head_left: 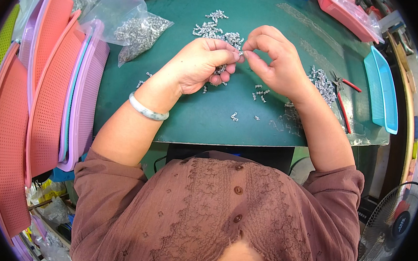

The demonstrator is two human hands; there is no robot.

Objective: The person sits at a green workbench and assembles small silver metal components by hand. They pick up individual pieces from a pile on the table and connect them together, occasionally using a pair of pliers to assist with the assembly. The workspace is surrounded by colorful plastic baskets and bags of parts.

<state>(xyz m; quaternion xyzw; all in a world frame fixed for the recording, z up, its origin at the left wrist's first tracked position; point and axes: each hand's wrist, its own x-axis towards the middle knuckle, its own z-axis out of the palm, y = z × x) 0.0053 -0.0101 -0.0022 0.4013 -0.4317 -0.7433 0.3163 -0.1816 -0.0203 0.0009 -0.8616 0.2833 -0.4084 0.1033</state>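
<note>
My left hand (205, 62) is closed, with a few small silvery metal parts (220, 69) tucked in its curled fingers. Between its thumb and forefinger and the pinched fingertips of my right hand (277, 57) is one small metal part (241, 53); its exact shape is too small to make out. Just beyond my hands lies a loose pile of similar metal parts (209, 29). A few more metal pieces (260, 93) lie scattered on the green table mat (195, 122) nearer to me. Another heap of metal parts (322, 85) sits beside my right forearm.
Red-handled pliers (345, 99) lie at the right, near a blue plastic basket (380, 89). A clear bag of metal parts (145, 34) stands at the far left. Stacked pink and purple baskets (52, 85) line the left edge. A pink basket (348, 16) is at the far right; a fan (391, 225) stands lower right.
</note>
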